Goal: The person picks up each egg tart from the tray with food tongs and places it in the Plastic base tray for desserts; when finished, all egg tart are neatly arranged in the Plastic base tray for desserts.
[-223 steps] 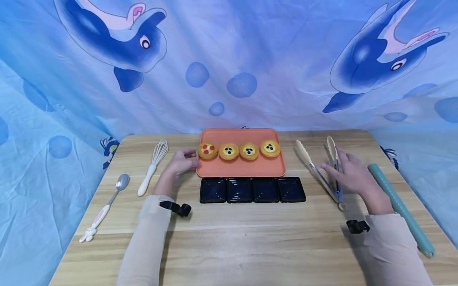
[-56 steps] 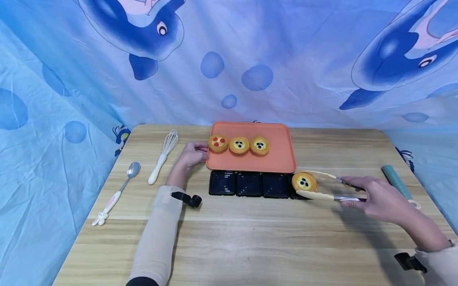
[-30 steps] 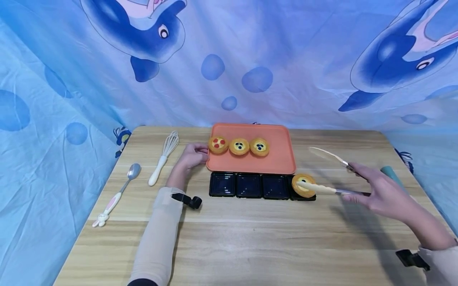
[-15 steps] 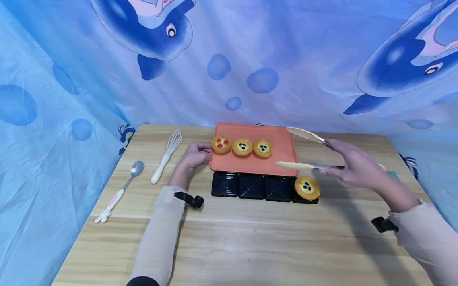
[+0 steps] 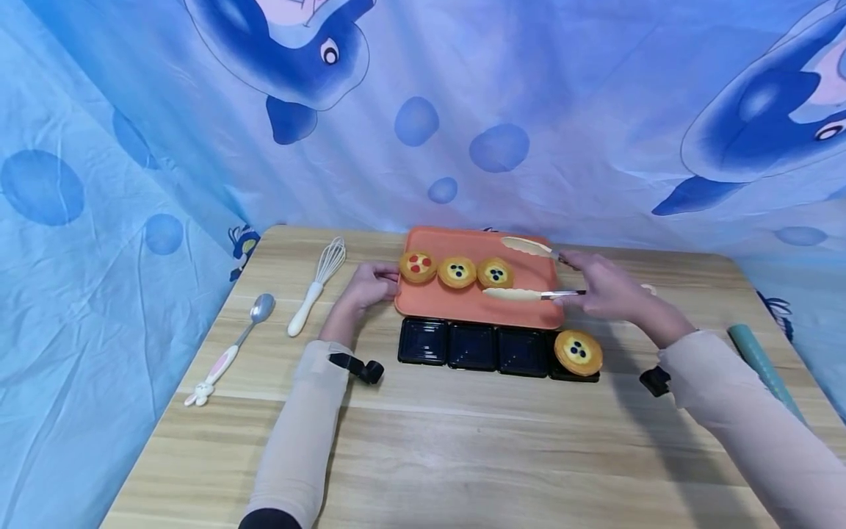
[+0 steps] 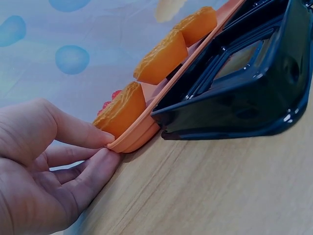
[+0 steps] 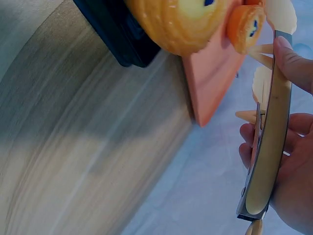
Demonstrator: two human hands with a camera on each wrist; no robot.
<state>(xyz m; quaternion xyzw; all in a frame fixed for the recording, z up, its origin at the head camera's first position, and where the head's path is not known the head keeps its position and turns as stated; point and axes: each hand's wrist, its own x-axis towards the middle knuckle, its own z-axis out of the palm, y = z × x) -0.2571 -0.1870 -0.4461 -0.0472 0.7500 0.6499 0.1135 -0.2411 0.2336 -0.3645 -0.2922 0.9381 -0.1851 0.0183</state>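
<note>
An orange tray (image 5: 456,307) holds three tarts in a row: one with red toppings (image 5: 418,267) and two with dark berries, a middle tart (image 5: 457,272) and a right tart (image 5: 495,273). My left hand (image 5: 366,285) pinches the tray's left rim, thumb above and fingers below in the left wrist view. In my right hand (image 5: 608,286) I grip tongs (image 5: 512,294) with spread arms, reaching over the tray around the right tart's right side; contact cannot be told. Another berry tart (image 5: 578,354) sits in the rightmost compartment of the black container (image 5: 424,342).
To the left lie a white whisk (image 5: 308,303) and a spoon (image 5: 233,350) with a rabbit-ended handle. A green rolling pin (image 5: 767,371) lies at the right. Behind the table hangs a blue dolphin-print cloth (image 5: 555,95).
One berry tart went from the tray into the black container with the tongs, which then let it go. The tongs, opened wider, moved left over the tray. My left hand stays at the rim.
</note>
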